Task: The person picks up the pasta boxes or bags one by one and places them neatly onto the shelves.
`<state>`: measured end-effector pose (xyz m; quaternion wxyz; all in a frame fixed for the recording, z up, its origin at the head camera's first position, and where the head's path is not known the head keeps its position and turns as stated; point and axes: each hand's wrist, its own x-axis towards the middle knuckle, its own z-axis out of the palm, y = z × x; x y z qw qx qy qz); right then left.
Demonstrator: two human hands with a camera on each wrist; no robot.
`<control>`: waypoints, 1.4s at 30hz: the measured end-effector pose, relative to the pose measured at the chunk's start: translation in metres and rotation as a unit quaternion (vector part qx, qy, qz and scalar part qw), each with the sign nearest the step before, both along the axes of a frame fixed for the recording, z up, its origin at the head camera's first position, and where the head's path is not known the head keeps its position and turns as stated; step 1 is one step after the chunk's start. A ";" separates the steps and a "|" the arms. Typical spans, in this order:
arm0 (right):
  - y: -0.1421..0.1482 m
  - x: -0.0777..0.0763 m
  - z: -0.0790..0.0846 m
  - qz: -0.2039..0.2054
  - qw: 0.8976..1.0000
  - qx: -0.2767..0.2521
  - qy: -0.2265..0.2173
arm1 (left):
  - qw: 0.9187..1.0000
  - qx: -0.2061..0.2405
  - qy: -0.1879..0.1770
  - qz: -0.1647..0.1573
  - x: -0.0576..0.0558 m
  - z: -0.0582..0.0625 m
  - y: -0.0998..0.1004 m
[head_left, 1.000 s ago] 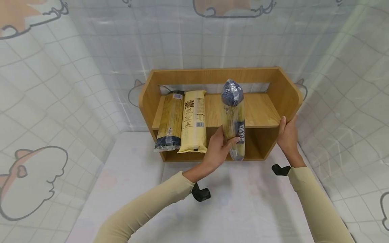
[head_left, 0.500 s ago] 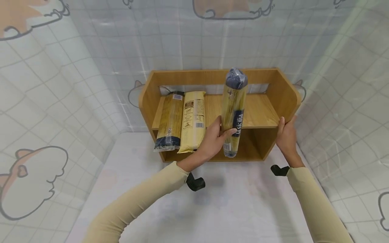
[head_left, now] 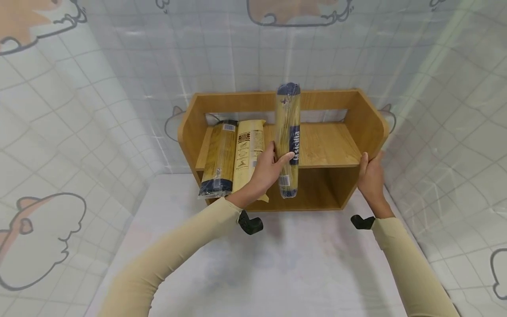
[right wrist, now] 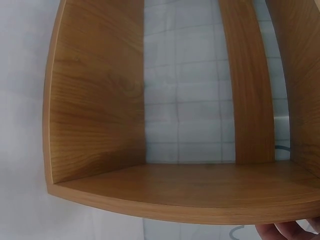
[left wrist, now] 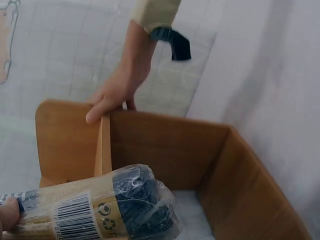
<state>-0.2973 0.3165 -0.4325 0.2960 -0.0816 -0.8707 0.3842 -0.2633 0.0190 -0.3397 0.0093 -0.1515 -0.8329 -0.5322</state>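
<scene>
My left hand (head_left: 266, 171) grips a clear pack of spaghetti (head_left: 288, 114) with blue ends and a "la sicilia" label. The pack is held nearly upright in front of the upper board of a wooden shelf (head_left: 332, 141). Its barcode end and my left thumb (left wrist: 10, 212) show in the left wrist view. With thumb inside and fingers outside, my right hand (head_left: 371, 180) holds the shelf's right side panel. Only a few right fingertips (right wrist: 287, 231) appear at the panel's edge in the right wrist view.
Another blue-ended spaghetti pack (head_left: 219, 154) and a cream-coloured printed packet (head_left: 247, 145) lie side by side on the upper board's left, jutting over its front edge. A lower compartment (head_left: 317, 189) lies beneath. Tiled-pattern sheeting (head_left: 130, 101) surrounds the white table (head_left: 301, 268).
My left hand has moved the spaghetti pack up and then left, close to the cream packet, and its tilt has straightened. The right hand keeps its hold on the side panel.
</scene>
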 end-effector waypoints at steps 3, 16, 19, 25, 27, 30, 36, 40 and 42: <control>0.000 0.000 -0.002 0.000 1.000 0.002 0.008 | 1.000 -0.004 -0.001 0.008 -0.006 0.004 -0.003; -0.006 -0.002 -0.001 0.021 1.000 0.006 -0.011 | 0.995 0.027 -0.062 0.070 -0.029 0.011 -0.010; -0.005 -0.002 -0.001 0.022 1.000 0.003 -0.010 | 0.994 0.030 -0.072 0.070 -0.030 0.009 -0.012; -0.003 -0.003 0.000 0.026 1.000 0.002 -0.007 | 0.994 0.039 -0.071 0.070 -0.035 0.007 -0.012; -0.003 -0.003 0.001 0.026 1.000 0.002 -0.009 | 0.994 0.035 -0.075 0.074 -0.036 0.007 -0.012; -0.002 -0.002 0.002 0.021 1.000 0.001 -0.010 | 0.993 0.035 -0.079 0.076 -0.038 0.008 -0.012; 0.000 -0.001 0.002 0.018 1.000 -0.003 -0.006 | 0.994 0.026 -0.079 0.065 -0.041 0.005 -0.011; 0.000 0.000 0.001 0.017 1.000 -0.005 -0.004 | 0.994 0.015 -0.085 0.062 -0.042 0.004 -0.011; 0.000 0.000 0.001 0.017 1.000 -0.006 -0.005 | 0.994 0.016 -0.088 0.061 -0.043 0.003 -0.011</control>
